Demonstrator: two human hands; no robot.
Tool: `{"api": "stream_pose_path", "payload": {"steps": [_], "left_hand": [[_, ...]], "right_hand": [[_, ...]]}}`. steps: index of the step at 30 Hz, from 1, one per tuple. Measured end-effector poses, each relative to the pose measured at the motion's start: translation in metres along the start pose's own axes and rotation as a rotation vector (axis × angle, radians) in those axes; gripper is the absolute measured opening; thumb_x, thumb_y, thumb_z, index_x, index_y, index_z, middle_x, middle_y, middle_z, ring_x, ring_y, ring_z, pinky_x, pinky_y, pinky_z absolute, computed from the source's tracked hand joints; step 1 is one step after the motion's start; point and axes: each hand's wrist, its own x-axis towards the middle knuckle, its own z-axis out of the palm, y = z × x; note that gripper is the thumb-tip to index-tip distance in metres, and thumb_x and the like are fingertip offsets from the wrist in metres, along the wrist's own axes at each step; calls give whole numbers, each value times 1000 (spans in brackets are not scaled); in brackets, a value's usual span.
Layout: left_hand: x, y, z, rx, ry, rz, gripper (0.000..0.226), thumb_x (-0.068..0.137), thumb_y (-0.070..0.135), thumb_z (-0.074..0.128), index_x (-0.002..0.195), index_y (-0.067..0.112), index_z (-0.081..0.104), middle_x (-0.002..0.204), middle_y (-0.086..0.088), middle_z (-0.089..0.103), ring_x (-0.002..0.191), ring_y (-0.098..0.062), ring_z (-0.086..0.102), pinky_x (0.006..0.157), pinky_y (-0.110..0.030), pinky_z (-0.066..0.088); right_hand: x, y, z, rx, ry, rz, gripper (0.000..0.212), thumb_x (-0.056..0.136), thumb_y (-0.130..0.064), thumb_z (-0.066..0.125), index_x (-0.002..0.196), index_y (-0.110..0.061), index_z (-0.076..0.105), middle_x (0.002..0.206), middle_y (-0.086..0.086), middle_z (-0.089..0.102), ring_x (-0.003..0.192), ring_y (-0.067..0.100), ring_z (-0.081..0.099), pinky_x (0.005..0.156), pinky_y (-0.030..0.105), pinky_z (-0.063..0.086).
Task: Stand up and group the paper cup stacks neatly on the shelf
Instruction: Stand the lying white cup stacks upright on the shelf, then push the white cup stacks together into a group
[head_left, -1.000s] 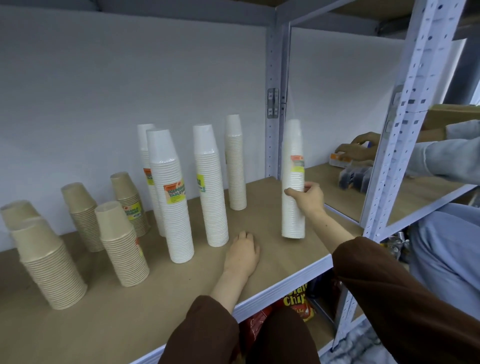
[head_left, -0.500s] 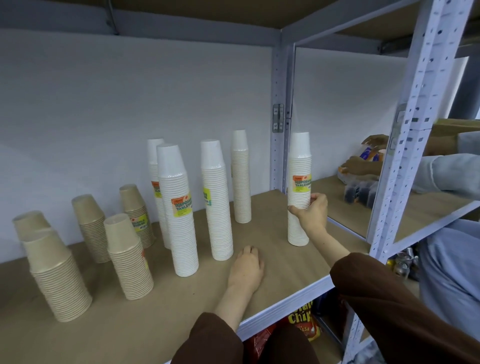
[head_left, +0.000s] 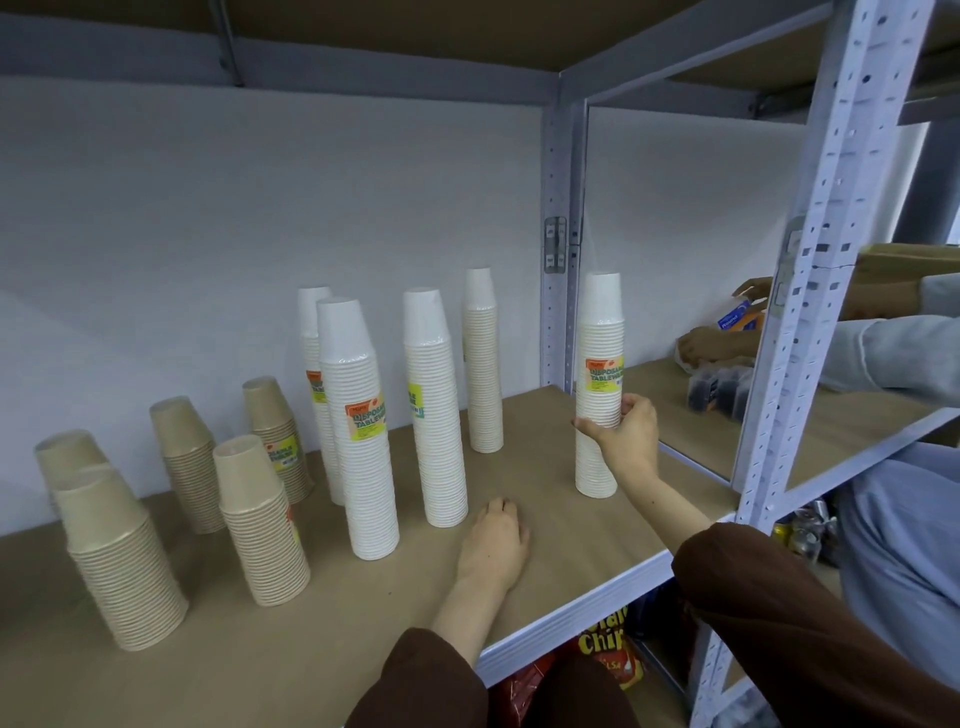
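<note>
Several tall white cup stacks stand upright mid-shelf; the nearest white stack (head_left: 361, 441) carries a yellow label. My right hand (head_left: 626, 434) grips another white cup stack (head_left: 600, 364) at its middle, upright on the brown shelf board (head_left: 545, 540), apart to the right near the metal post. My left hand (head_left: 493, 540) lies flat on the board, palm down, just in front of a white stack (head_left: 434, 410). Several shorter tan cup stacks (head_left: 260, 525) stand at the left.
A grey upright post (head_left: 558, 234) stands behind the held stack. Another person's hands (head_left: 711, 340) handle packages on the neighbouring shelf to the right. A perforated front post (head_left: 810, 291) frames the right side. Chip bags (head_left: 605, 644) sit on the shelf below.
The stack in my right hand went from lifted and tilted to standing upright on the board. My left hand stayed flat. My view has tilted upward a little.
</note>
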Motion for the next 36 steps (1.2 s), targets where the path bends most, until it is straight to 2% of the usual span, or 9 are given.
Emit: {"api": "stream_pose_path", "payload": {"steps": [6, 10, 13, 17, 20, 23, 29, 32, 36], "left_hand": [[-3, 2, -4, 48, 30, 15, 34, 95, 15, 31, 121, 2, 49, 128, -14, 49, 116, -27, 50, 94, -36, 42], [-6, 5, -7, 89, 55, 38, 31, 95, 12, 31, 116, 2, 52, 124, -13, 52, 112, -26, 53, 89, -35, 44], [-9, 8, -12, 118, 65, 83, 30, 95, 12, 31, 115, 4, 52, 123, -12, 53, 111, -26, 54, 87, -36, 45], [-6, 22, -47, 113, 162, 185, 31, 95, 13, 35, 120, 5, 52, 126, -10, 51, 116, -25, 50, 90, -36, 44], [-2, 38, -96, 105, 318, 287, 30, 93, 13, 38, 119, 4, 51, 126, -10, 51, 115, -24, 49, 88, -36, 45], [3, 48, -148, 87, 482, 360, 31, 93, 11, 40, 121, 4, 53, 125, -10, 53, 116, -25, 49, 92, -36, 43], [15, 47, -224, 210, 627, 276, 34, 93, 11, 39, 124, 6, 51, 128, -9, 50, 120, -22, 46, 92, -32, 42], [20, 38, -244, 239, 625, 222, 35, 91, 7, 40, 124, 5, 52, 129, -10, 50, 121, -24, 45, 94, -33, 41], [25, 22, -264, 295, 437, 167, 36, 89, 7, 45, 124, 6, 53, 131, -10, 51, 120, -25, 48, 96, -32, 40]], "right_hand": [[-2, -10, -17, -103, 34, -55, 50, 82, -8, 66, 125, 4, 44, 131, 20, 46, 118, 31, 49, 98, 35, 39], [-9, -15, -26, -123, 31, -122, 33, 84, -7, 62, 114, 3, 55, 121, 19, 53, 108, 28, 53, 89, 30, 40], [-14, -24, -26, -92, -3, -190, 26, 84, -5, 61, 108, 3, 60, 113, 17, 57, 93, 19, 52, 80, 22, 37], [-15, -52, -15, -21, -63, -316, 19, 83, -3, 62, 100, 4, 64, 104, 19, 63, 85, 18, 53, 80, 21, 41], [-5, -79, -1, -47, -96, -421, 23, 83, -5, 63, 104, 4, 64, 106, 20, 64, 93, 27, 60, 82, 22, 41], [13, -102, 14, -117, -131, -497, 29, 86, -9, 61, 113, 2, 61, 114, 19, 62, 102, 28, 59, 81, 18, 37], [47, -138, 38, -288, -202, -559, 39, 90, -14, 56, 126, -1, 53, 128, 16, 54, 113, 29, 55, 95, 30, 43], [60, -148, 48, -369, -230, -580, 40, 91, -13, 53, 130, -2, 50, 132, 16, 51, 119, 29, 52, 99, 31, 42], [72, -155, 56, -437, -268, -615, 43, 92, -11, 49, 134, -3, 46, 136, 16, 47, 125, 29, 46, 103, 30, 39]]}}
